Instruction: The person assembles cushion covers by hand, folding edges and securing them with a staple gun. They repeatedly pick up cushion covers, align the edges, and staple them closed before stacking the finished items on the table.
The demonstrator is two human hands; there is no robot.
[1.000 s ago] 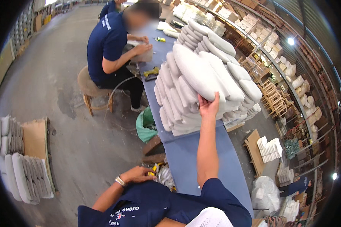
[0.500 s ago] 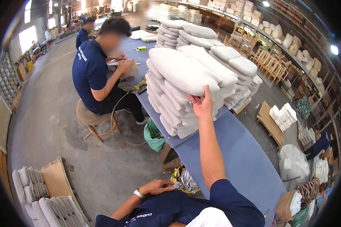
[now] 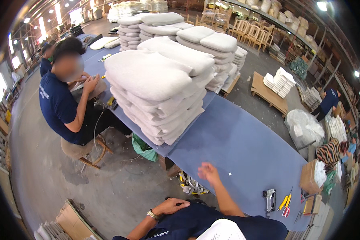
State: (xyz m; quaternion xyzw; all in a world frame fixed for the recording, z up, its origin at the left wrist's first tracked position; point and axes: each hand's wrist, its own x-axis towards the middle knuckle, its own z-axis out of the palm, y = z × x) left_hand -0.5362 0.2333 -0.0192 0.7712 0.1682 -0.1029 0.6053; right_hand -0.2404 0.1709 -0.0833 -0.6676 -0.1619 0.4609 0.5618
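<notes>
A tall stack of off-white padded cushions [image 3: 152, 76] stands on the blue-topped table [image 3: 244, 140]. My right hand [image 3: 209, 173] hangs over the table's near edge, clear of the stack, its fingers apart and slightly blurred with nothing in them. A tiny white scrap [image 3: 229, 174] lies on the tabletop to its right. Against my waist rests my left hand [image 3: 173, 206], fingers stretched out and holding nothing, with a metal watch [image 3: 152, 215] on the wrist.
On the table's right end lie a staple gun [image 3: 269, 200], yellow-handled pliers [image 3: 285, 202] and red-handled scissors [image 3: 286, 211]. A co-worker [image 3: 64, 100] sits at the left, working on a piece. Under the table edge is a green bag [image 3: 144, 148]. More cushion stacks [image 3: 208, 44] stand behind.
My right hand has left the cushion stack and come back toward me. The view has swung to the right, bringing the tools in. My left hand stays at my waist.
</notes>
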